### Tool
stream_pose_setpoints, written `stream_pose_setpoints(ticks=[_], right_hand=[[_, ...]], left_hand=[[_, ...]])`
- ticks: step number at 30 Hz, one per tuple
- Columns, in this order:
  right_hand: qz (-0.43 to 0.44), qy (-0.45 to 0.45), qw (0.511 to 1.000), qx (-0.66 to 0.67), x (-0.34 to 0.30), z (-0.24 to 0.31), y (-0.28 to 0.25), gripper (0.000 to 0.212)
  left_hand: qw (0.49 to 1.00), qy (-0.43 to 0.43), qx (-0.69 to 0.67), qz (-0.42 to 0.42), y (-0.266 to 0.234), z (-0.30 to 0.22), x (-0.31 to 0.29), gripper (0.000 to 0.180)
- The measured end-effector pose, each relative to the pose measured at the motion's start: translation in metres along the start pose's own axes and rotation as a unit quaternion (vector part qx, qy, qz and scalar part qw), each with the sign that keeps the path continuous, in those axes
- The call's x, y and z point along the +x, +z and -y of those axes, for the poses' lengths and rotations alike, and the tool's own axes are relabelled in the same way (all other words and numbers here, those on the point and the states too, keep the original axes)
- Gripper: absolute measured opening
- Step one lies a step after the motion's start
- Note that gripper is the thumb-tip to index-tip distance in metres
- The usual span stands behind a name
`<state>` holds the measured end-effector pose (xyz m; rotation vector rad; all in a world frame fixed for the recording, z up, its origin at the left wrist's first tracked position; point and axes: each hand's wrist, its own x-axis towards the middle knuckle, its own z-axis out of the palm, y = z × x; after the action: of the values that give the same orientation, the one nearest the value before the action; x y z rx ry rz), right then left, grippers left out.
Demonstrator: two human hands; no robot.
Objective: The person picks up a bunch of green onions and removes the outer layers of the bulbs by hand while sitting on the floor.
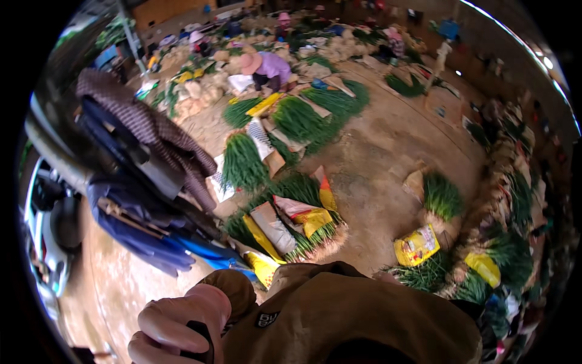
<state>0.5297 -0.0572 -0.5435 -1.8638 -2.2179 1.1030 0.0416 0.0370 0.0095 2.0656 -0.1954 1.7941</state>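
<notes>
At the lower left is my left hand (179, 324), with its fingers curled around a smooth black object (199, 340). Only part of that object shows, so I cannot make out its kind. Brown cloth of my jacket (364, 312) fills the lower middle and hides what lies behind it. My right hand does not show. Just beyond the jacket lie bundles of green onions (303, 242), their pale roots toward the right. Yellow, white and red sacking (312, 218) is laid across these bundles.
Dark blue clothing (136, 221) and a checked garment (145, 115) hang by a pole at left. More green onions (300, 118) spread ahead, beside a crouching person in purple (274, 68). A yellow sack (416, 245) and further bundles (442, 195) lie on the right.
</notes>
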Motion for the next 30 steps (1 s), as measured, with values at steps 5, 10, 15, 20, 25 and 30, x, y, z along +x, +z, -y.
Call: stream_pose_setpoints(ticks=[5,10,15,20,25,30], right_hand=[[-0.092,0.057,0.993,0.039,-0.067,0.0,0.043,0.028],[-0.127,0.312,0.938,0.087,-0.154,0.058,0.092,0.024],[-0.141,0.411,0.893,0.12,-0.19,0.107,0.143,0.023],[-0.168,0.43,0.866,0.19,-0.173,0.114,0.164,0.022],[-0.153,0.411,0.887,0.144,-0.203,0.064,0.162,0.021],[-0.331,0.283,0.894,-0.102,-0.174,-0.019,0.004,0.02]], left_hand=[[0.986,-0.108,-0.122,0.021,0.015,0.035,0.002,0.046],[0.962,-0.153,-0.207,0.093,0.038,0.096,0.003,0.021],[0.915,-0.087,-0.373,0.126,0.1,0.137,0.013,0.019],[0.872,-0.02,-0.486,0.049,0.173,0.178,0.011,0.043],[0.552,-0.434,-0.712,0.004,0.244,0.214,-0.035,0.064],[0.447,-0.577,-0.676,-0.105,0.214,0.217,-0.045,0.074]])
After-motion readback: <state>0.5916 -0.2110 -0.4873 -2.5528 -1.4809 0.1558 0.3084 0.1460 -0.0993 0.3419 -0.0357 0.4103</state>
